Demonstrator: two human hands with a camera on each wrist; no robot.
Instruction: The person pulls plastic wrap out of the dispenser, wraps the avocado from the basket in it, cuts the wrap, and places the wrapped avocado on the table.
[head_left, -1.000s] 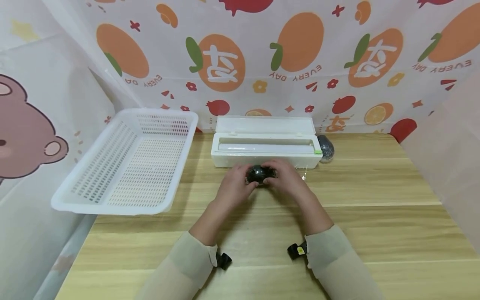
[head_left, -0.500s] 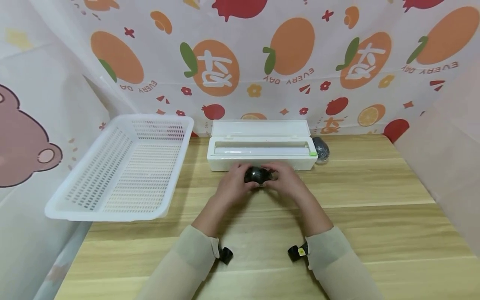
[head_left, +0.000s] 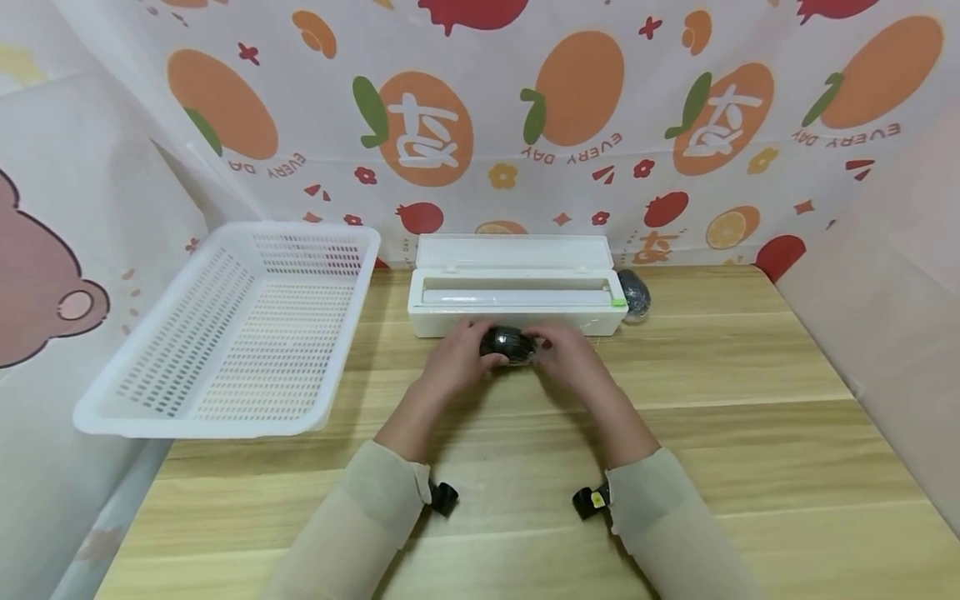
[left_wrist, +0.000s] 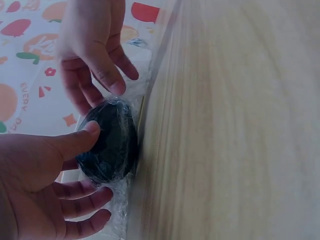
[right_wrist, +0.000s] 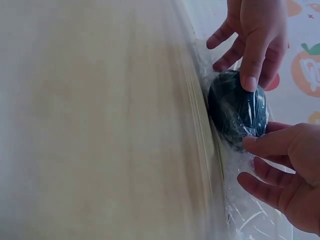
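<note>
A dark green, egg-shaped fruit, avocado-like, is wrapped in clear cling film and held just in front of the white box. My left hand grips its left end; in the left wrist view the thumb lies on top and the fingers curl beneath. My right hand is at the other end, where thumb and index finger seem to pinch the cling film at the fruit's edge. Its other fingers are partly curled. Behind the hands stands the white cling film box, lid raised, a roll inside.
A white perforated basket stands on the left of the wooden table. Another dark film-wrapped fruit lies at the right end of the box. Printed cloth hangs behind the table.
The head view has shifted slightly, moving the scene left. The right fingers have moved from the fruit's front and top to its right edge; the left hand keeps its grip.
</note>
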